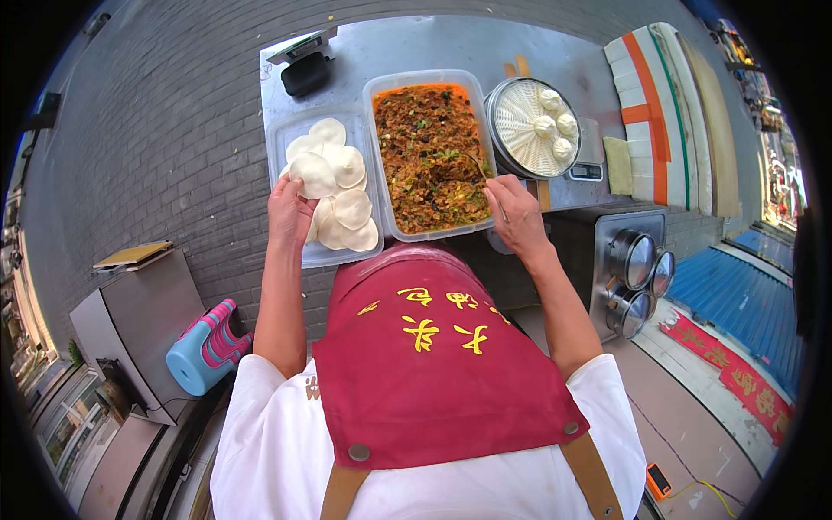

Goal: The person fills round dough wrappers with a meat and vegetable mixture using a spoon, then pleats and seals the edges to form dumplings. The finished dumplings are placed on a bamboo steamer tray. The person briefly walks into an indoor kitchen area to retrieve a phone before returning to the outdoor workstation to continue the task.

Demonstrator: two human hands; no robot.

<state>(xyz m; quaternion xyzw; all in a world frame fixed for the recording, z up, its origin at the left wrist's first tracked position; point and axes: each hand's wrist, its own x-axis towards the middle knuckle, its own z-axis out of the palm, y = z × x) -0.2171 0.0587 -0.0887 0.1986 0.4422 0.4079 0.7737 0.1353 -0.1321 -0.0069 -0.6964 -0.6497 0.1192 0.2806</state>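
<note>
My left hand (pixel 294 207) holds a round dough wrapper (pixel 313 175) by its edge, above a pile of wrappers (pixel 353 209) on a translucent plastic lid or tray (pixel 276 140). My right hand (pixel 517 211) grips the handle of a metal spoon (pixel 480 168), whose tip is hidden in the chopped filling (pixel 422 149). The filling lies in a rectangular plastic tub (pixel 383 185) in front of me. Right of the tub, several pleated buns (pixel 561 149) sit on the woven liner of a round steamer (pixel 513 123).
The tub and steamer stand on a metal table (pixel 390 45). A digital scale (pixel 588 170), a folded cloth (pixel 617 165) and taped foam boxes (pixel 640 114) are on the right. A black case (pixel 305 75) lies at the back left. Stacked plastic stools (pixel 201 357) are lower left; round lidded metal containers (pixel 632 257) are right.
</note>
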